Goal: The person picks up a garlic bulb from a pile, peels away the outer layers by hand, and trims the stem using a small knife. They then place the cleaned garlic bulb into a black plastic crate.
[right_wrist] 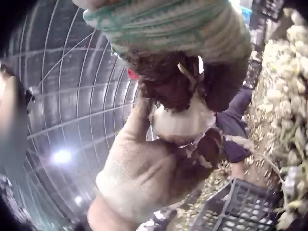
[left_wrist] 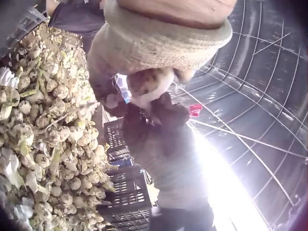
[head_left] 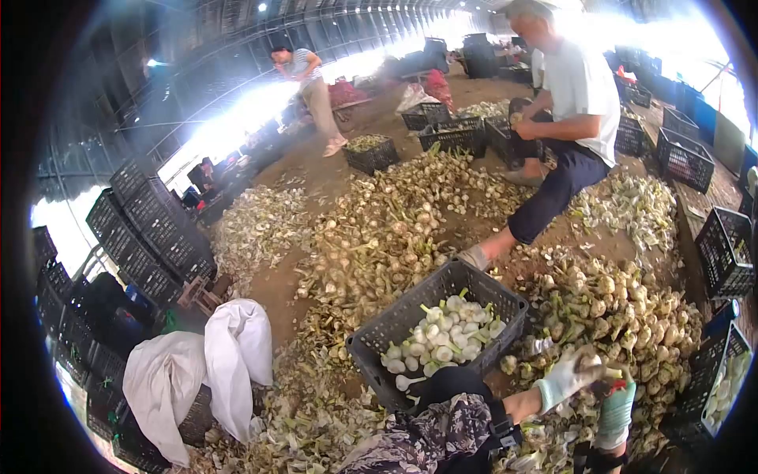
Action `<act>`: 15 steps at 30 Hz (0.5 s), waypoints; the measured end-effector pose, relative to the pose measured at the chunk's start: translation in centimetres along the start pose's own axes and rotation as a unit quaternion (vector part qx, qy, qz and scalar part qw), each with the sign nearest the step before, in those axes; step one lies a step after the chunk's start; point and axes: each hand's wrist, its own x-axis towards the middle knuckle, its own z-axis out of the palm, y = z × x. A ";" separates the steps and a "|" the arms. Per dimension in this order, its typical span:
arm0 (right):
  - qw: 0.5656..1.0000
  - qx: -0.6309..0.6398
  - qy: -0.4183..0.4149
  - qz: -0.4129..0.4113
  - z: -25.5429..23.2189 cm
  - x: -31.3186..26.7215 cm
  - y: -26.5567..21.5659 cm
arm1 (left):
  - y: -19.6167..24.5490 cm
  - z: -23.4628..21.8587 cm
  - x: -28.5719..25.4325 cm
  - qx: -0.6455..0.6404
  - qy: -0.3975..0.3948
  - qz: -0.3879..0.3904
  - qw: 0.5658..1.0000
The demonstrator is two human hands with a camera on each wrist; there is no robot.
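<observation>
A white garlic bulb [right_wrist: 180,120] with torn skin hanging from it sits between my two gloved hands. My left hand [head_left: 564,381], in a white knit glove, grips it from one side with the thumb and fingers around it. The dirt-darkened fingers of my right hand [head_left: 616,411], in a green and white glove, curl onto the bulb's other side. A small red piece [left_wrist: 195,110] sticks out by my right hand; the rest of it is hidden. Beneath the hands lies a heap of untrimmed garlic [head_left: 632,312].
A black crate [head_left: 371,359] of cleaned white bulbs stands left of my hands. Another crate [head_left: 738,344] of bulbs is at the right edge. White sacks [head_left: 237,363] lie at left near stacked crates [head_left: 150,229]. One person [head_left: 580,95] sits ahead; another [head_left: 312,87] stands farther back.
</observation>
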 end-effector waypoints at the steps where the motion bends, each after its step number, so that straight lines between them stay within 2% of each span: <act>1: 0.997 -0.076 -0.015 -0.005 -0.6 -0.3 -0.7 | 0.0 0.0 -0.3 0.021 -0.005 0.025 0.999; 2: 0.978 -0.178 0.009 -0.112 -0.7 -0.4 -0.8 | 1.1 -0.3 -0.6 0.042 -0.009 0.050 0.998; 3: 0.934 -0.288 0.035 -0.208 -0.9 -0.6 -0.9 | 1.7 -0.7 -0.9 -0.019 -0.022 0.016 0.999; 4: 0.957 -0.234 0.019 -0.169 -0.5 -1.1 -2.3 | 3.6 -1.4 -1.4 -0.080 -0.031 -0.020 0.996; 5: 0.975 -0.179 0.012 -0.130 -0.9 -1.9 -3.0 | 6.2 -2.6 -2.2 -0.126 -0.104 -0.024 0.986; 6: 0.995 0.047 -0.084 -0.041 -4.9 -1.4 1.2 | 7.4 -3.4 -2.4 -0.214 -0.151 -0.092 0.961; 8: 0.993 0.093 -0.040 -0.068 -5.9 -3.5 2.2 | 7.8 -4.0 -2.5 -0.391 -0.207 -0.160 0.883; 9: 0.979 -0.103 0.081 -0.156 -1.9 -4.6 0.1 | 7.7 -3.9 -2.6 -0.409 -0.223 -0.160 0.870; 10: 0.999 -0.014 0.009 -0.044 -3.5 -4.2 1.4 | 7.4 -3.1 -2.4 -0.428 -0.177 -0.164 0.871; 11: 0.987 0.154 -0.025 0.028 -1.8 -4.2 -1.5 | 7.3 -3.0 -2.4 -0.429 -0.160 -0.152 0.876; 12: 0.943 0.313 -0.035 0.108 0.0 -4.2 -4.5 | 6.8 -2.7 -2.2 -0.368 -0.158 -0.079 0.913; 13: 0.958 0.255 -0.081 0.100 -0.5 -3.8 -4.2 | 6.3 -2.4 -2.1 -0.304 -0.151 -0.005 0.941; 14: 0.968 0.197 -0.126 0.087 -0.9 -3.4 -3.9 | 6.7 -2.4 -2.5 -0.240 -0.132 0.010 0.962; 15: 0.993 0.089 -0.063 0.053 -0.2 -3.7 -3.5 | 7.3 -2.4 -2.8 -0.163 -0.112 -0.023 0.980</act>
